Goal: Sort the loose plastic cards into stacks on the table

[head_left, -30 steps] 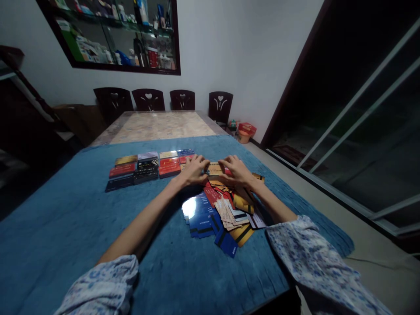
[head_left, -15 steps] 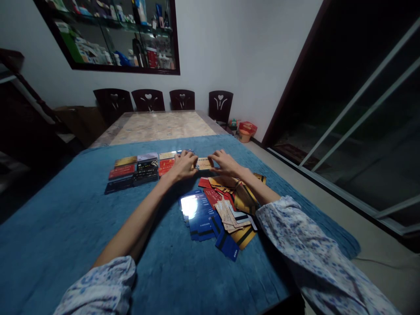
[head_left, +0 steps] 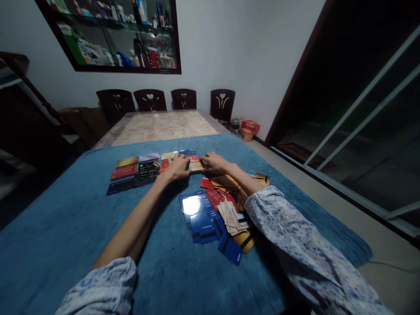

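Observation:
Between my two hands lies a tan card (head_left: 196, 166), pinched at its left end by my left hand (head_left: 179, 166) and at its right end by my right hand (head_left: 213, 163). It sits just below a red card in the card grid. To the left are rows of cards: gold (head_left: 127, 161), red (head_left: 123, 172), dark blue (head_left: 120, 186), silver (head_left: 149, 157) and black (head_left: 147, 172). Blue cards (head_left: 201, 218) lie loosely spread nearer me. Red, tan and gold cards (head_left: 231, 216) overlap beside them, partly under my right forearm.
A blue cloth (head_left: 157, 271) covers the near part of the table. Its far part shows a marbled top (head_left: 164, 124). Dark chairs (head_left: 183, 99) stand behind it. An orange bucket (head_left: 247, 134) is on the floor at the right.
Both hands have moved slightly left with the tan card, bringing it beside the grid. The red card above it now shows between the hands.

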Available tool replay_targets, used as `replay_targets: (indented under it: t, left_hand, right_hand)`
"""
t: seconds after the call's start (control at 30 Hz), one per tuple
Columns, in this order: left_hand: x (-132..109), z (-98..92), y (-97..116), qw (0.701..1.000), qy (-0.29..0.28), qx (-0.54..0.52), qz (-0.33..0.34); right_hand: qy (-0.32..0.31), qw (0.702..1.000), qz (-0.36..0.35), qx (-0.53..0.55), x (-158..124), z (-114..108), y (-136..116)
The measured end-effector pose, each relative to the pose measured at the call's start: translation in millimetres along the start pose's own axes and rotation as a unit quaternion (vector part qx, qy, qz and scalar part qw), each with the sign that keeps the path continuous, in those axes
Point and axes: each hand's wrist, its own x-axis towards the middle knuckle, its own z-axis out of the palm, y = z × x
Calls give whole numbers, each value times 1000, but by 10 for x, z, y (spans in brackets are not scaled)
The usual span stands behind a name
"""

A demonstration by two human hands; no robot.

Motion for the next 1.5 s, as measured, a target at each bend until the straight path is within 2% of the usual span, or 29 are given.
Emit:
replay_targets:
  t: [0.3,0.83,1.2,1.5]
  left_hand:
    - [-26,-6,-26,999,-31,4,-24]
    - [-17,38,-65,998,-55,-5,-36]
    - [0,65,-90,998,-52,-12,-29]
    - [-28,37,-39,1000,-24,12,-12]
  right_hand:
    - [-5,999,-25,20,141,97,-10]
    - [6,998,-42,49,198,210,33]
    - [19,997,-44,60,196,212,40]
    - [-1,999,-22,37,182,156,-32]
